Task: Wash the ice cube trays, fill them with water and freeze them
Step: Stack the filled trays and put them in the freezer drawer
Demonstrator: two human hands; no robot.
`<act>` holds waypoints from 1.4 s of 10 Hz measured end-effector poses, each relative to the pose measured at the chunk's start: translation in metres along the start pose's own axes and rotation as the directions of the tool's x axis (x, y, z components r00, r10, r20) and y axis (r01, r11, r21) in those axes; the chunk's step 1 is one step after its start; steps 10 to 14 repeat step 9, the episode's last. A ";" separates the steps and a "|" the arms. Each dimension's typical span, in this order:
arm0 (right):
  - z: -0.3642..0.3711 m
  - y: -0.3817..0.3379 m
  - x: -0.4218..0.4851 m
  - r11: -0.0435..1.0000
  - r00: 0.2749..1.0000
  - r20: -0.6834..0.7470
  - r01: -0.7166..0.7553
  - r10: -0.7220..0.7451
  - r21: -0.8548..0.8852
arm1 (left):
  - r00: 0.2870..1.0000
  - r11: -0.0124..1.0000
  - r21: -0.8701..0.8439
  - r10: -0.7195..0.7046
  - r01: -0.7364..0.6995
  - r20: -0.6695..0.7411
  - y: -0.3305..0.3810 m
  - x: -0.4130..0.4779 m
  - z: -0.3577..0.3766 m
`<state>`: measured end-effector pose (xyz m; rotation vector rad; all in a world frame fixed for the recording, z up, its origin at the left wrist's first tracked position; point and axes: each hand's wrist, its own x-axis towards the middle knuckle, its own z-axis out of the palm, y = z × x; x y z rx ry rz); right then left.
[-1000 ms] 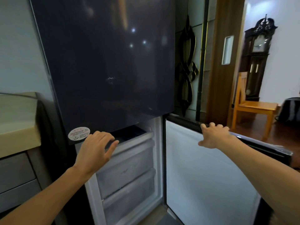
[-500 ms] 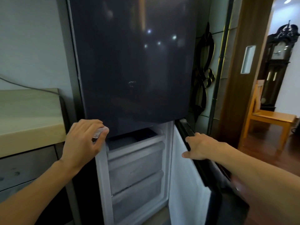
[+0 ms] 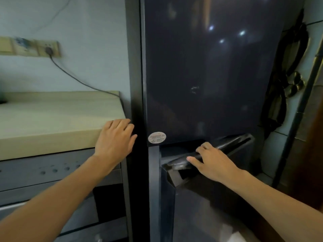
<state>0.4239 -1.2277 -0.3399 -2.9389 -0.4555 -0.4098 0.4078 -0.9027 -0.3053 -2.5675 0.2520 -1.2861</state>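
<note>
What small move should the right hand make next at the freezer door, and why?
Probably push the freezer door the last bit shut. The right hand holds its top edge, and that edge slants away from the fridge body, with a dark gap behind it, so the door looks ajar.

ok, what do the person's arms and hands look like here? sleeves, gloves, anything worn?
Both bare. Left hand and right hand: no gloves. Left forearm and right forearm uncovered to the frame edge, no sleeve in view. No watch or bracelet at either wrist. Rings: too blurred to tell.
</note>
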 end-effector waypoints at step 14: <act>-0.055 -0.056 -0.021 0.468 0.796 -0.605 0.521 0.038 0.714 | 0.992 0.988 -0.123 -0.105 0.096 -0.072 0.006 -0.014 -0.003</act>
